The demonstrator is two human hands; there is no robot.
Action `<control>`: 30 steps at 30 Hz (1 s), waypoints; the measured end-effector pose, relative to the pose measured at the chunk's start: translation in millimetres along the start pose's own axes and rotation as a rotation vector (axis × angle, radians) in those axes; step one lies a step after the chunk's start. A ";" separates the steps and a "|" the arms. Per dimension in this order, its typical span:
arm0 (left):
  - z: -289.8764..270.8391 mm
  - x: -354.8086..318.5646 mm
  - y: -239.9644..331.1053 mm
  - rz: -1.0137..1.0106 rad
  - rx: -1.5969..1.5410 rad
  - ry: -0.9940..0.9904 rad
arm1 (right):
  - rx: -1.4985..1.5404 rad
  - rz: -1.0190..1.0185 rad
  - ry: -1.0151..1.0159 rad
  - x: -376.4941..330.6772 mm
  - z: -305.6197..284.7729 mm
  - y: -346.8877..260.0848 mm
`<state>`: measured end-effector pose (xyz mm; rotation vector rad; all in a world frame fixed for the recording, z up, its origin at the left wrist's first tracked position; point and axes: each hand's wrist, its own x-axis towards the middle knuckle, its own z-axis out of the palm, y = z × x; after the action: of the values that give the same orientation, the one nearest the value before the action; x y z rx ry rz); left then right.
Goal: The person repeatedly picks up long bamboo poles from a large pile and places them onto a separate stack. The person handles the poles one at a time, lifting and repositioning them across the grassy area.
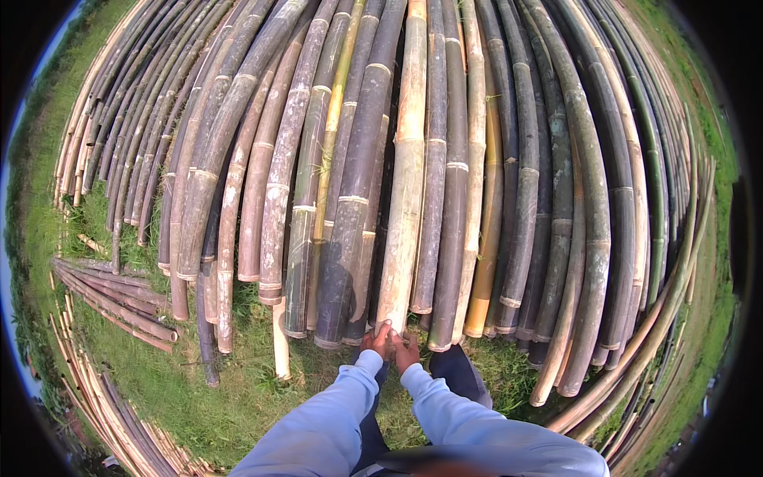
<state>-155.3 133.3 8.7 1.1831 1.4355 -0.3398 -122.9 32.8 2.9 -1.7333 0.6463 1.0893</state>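
Pale bamboo pole (407,183), one, lying between darker poles (367,143), its near end directly ahead of and touching the left hand (377,340) and right hand (405,351), fingers bent there, closure of grip untellable; best held evenly from both sides, fingertips clear of neighbours.

Middle pole (407,191): its near end met the fingers (385,329); the rest ran ahead of them.
Left poles (302,167): lay side by side, left of the fingers and ahead.
Right poles (520,175): lay right of the fingers and ahead.
Outer long poles (632,381): far right, their near ends behind the fingers.
Small pile (139,318): on grass (214,413), well left of the fingers.
Lower stack (119,417): left of the fingers and behind.
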 end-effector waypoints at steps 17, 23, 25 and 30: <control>-147.9 -147.1 87.5 0.166 -0.736 -0.580 | -0.081 -0.288 -0.477 -207.0 12.8 -158.3; -267.5 -202.6 140.0 0.204 -0.605 -0.622 | -0.104 -0.331 -0.622 -296.4 75.6 -214.7; -276.2 -201.8 140.9 0.213 -0.622 -0.577 | -0.093 -0.334 -0.629 -301.6 89.9 -219.2; -247.3 -186.0 123.6 0.107 -0.606 -0.498 | -0.122 -0.261 -0.486 -283.5 81.1 -209.6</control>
<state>-235.8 294.8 288.9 0.6158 0.9326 -0.0952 -116.9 177.5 334.4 -1.5172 0.0514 1.3164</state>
